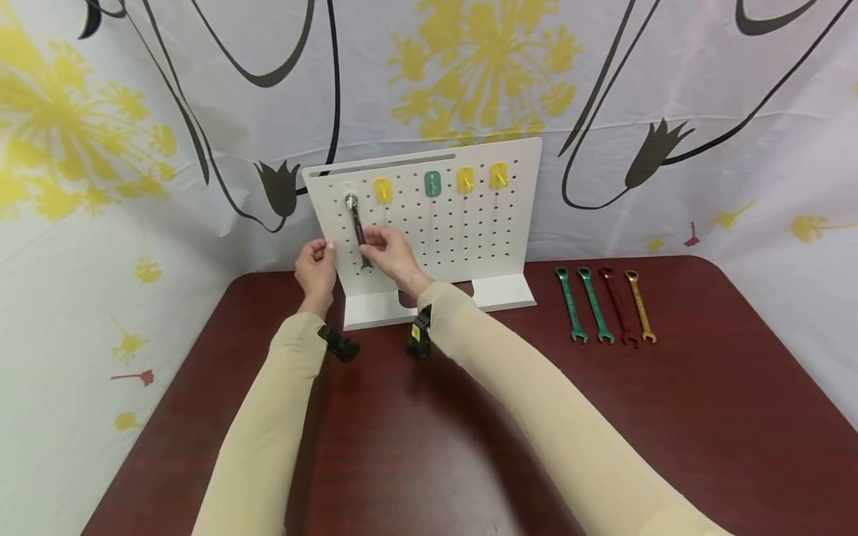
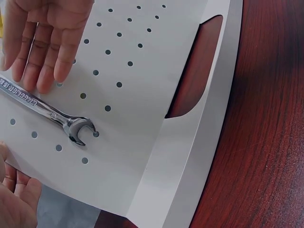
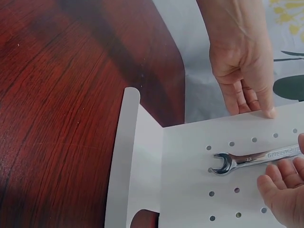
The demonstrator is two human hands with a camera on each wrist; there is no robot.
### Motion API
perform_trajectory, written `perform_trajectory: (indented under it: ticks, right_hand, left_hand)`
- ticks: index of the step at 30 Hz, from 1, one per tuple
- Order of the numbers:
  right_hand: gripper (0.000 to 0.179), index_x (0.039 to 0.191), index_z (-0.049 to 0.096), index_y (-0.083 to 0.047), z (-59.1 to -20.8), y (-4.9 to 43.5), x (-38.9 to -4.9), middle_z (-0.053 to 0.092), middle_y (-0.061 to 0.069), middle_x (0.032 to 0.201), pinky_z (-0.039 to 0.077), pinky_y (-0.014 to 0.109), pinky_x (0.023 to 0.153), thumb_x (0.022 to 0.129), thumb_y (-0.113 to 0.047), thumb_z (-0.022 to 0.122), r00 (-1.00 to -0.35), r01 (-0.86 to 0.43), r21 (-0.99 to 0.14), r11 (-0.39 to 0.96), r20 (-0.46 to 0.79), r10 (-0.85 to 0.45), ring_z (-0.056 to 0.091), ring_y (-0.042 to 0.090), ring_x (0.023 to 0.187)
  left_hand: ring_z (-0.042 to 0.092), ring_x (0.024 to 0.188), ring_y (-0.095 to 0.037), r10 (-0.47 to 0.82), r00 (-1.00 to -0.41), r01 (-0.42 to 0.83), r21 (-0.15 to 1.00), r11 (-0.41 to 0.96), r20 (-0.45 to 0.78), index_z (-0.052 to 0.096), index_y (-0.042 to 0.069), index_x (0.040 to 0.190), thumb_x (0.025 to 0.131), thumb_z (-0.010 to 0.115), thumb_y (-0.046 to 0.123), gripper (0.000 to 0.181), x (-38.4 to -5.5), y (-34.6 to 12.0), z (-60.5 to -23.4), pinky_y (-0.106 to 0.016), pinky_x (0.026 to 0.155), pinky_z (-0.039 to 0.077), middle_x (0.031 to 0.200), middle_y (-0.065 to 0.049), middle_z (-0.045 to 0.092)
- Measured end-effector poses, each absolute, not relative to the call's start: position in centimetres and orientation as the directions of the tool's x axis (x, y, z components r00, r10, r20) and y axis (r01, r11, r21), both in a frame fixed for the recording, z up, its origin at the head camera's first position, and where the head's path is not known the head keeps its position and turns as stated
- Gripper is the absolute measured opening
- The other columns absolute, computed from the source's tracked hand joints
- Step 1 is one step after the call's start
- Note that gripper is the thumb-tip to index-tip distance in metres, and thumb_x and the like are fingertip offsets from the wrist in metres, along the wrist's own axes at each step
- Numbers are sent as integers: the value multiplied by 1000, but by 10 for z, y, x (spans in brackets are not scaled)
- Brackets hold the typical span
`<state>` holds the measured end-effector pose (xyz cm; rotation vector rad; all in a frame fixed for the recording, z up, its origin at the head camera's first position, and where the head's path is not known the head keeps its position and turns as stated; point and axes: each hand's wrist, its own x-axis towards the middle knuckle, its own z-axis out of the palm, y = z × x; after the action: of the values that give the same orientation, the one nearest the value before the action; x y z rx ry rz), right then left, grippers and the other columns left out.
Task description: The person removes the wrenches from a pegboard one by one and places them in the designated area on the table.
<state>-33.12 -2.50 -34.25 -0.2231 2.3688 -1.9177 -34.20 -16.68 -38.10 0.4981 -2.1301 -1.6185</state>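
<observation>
A silver combination wrench hangs by its ring end from a hook at the upper left of a white pegboard, open end down. My right hand is beside its shank, fingertips close to the metal; in the left wrist view those fingers look straight and relaxed. My left hand holds the board's left edge. In the right wrist view, its thumb lies on the front face and the other fingers reach behind the edge.
Yellow hooks and a green hook line the board's top. On the dark red table, right of the stand, lie two green wrenches, a red wrench and a gold wrench. Patterned cloth hangs behind.
</observation>
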Motion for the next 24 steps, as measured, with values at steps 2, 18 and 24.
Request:
perform_trajectory:
  ticks: [2,18,24]
  right_hand:
    - [37,127,54,-5,-344,-26,-332,60,10,121,48,23,91,91,-9,61,-988,-55,-979,198,24,-155,57,20,111]
    - [32,121,57,-1,-349,-34,-337,61,11,106,46,18,77,90,-8,62,-988,-95,-984,148,75,-138,55,13,90]
    - [29,117,58,-1,-348,-37,-335,57,5,95,41,15,68,90,-9,61,-989,-100,-983,157,80,-123,50,10,83]
  left_hand:
    - [58,102,-21,-510,-853,-35,963,266,109,60,4,115,92,59,27,32,-342,-166,-381,-33,88,49,114,-12,64]
    - [60,100,-21,-504,-855,-27,959,282,124,60,4,112,92,59,27,30,-342,-166,-380,-33,85,49,112,-12,64]
    - [59,99,-21,-508,-853,-31,959,280,120,60,4,112,92,59,27,30,-341,-167,-380,-33,85,49,111,-12,64]
